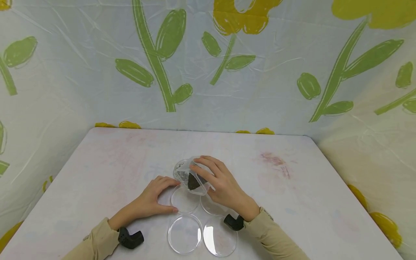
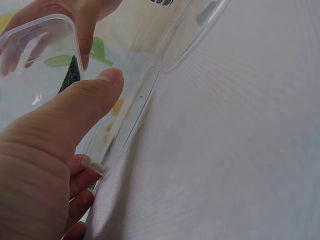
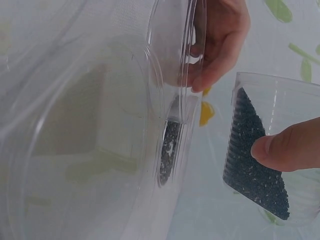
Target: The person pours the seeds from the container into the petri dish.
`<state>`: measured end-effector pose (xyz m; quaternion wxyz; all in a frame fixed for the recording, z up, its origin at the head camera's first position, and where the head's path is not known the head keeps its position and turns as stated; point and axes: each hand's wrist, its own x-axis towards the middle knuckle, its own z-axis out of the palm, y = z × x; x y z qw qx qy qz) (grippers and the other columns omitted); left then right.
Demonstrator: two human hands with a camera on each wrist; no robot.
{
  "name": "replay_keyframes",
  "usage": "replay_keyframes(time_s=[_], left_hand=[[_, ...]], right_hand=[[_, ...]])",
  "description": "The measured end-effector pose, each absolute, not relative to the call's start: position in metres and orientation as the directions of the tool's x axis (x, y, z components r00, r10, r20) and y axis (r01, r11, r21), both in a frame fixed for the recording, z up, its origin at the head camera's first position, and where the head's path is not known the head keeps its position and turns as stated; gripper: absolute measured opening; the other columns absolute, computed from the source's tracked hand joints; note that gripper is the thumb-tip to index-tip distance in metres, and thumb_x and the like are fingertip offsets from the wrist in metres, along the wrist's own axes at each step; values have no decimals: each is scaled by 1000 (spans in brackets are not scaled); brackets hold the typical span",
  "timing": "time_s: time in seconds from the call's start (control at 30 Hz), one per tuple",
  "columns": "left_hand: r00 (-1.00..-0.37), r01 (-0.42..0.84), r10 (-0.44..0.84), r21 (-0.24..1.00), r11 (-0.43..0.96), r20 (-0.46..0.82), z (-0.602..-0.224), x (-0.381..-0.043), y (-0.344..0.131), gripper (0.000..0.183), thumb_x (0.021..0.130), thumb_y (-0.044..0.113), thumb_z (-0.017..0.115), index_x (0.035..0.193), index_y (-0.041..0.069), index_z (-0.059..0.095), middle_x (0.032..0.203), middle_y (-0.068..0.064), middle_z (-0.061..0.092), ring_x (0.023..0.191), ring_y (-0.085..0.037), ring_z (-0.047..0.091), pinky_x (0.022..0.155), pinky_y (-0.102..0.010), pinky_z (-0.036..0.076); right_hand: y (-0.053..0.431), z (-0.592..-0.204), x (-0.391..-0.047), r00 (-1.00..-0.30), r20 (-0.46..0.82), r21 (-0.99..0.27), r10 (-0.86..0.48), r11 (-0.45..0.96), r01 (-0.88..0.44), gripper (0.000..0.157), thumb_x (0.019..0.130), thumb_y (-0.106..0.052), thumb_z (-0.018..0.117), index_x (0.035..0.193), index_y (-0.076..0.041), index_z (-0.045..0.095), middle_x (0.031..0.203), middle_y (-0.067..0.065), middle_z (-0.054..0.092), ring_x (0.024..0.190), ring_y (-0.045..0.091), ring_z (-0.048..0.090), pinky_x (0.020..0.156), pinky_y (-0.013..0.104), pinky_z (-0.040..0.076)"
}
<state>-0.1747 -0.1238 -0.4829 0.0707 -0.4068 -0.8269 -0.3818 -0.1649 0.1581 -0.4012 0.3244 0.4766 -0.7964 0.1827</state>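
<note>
My right hand (image 1: 224, 182) grips a clear plastic tub (image 1: 201, 189), tilted above the round clear petri dishes. Dark granules (image 3: 252, 160) lie heaped against one side of the tub, with my thumb across its wall in the right wrist view. My left hand (image 1: 151, 198) holds a petri dish (image 1: 185, 199) by its rim, thumb at the near side and fingers at the far side. The tub hides part of that dish. In the right wrist view some dark granules (image 3: 171, 150) show in a dish seen edge-on.
Two petri dishes, one at the near left (image 1: 184, 234) and one at the near right (image 1: 219, 240), lie close together. Another dish (image 1: 212, 206) is partly under my right hand. Beyond the tub lies a clear round piece (image 1: 179, 169) with dark marks. A flowered sheet (image 1: 247, 72) hangs behind the table.
</note>
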Motion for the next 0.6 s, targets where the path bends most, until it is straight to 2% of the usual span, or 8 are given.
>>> replay_keyframes(time_s=[0.27, 0.6], left_hand=[[-658, 728, 617, 573, 377, 431, -484, -175, -124, 73, 73, 51, 84, 133, 17, 59, 129, 9, 59, 113, -10, 47, 92, -38, 38], [-662, 724, 618, 573, 383, 424, -482, -174, -123, 71, 74, 51, 83, 132, 17, 59, 128, 10, 59, 112, -12, 48, 91, -41, 38]], right_hand=[[158, -401, -165, -333, 691, 21, -642, 479, -878, 82, 63, 18, 62, 140, -8, 53, 140, 14, 51, 131, 34, 45, 108, 43, 37], [157, -404, -165, -319, 697, 35, -642, 475, -879, 84, 61, 19, 60, 140, -8, 53, 140, 14, 51, 131, 34, 45, 109, 42, 36]])
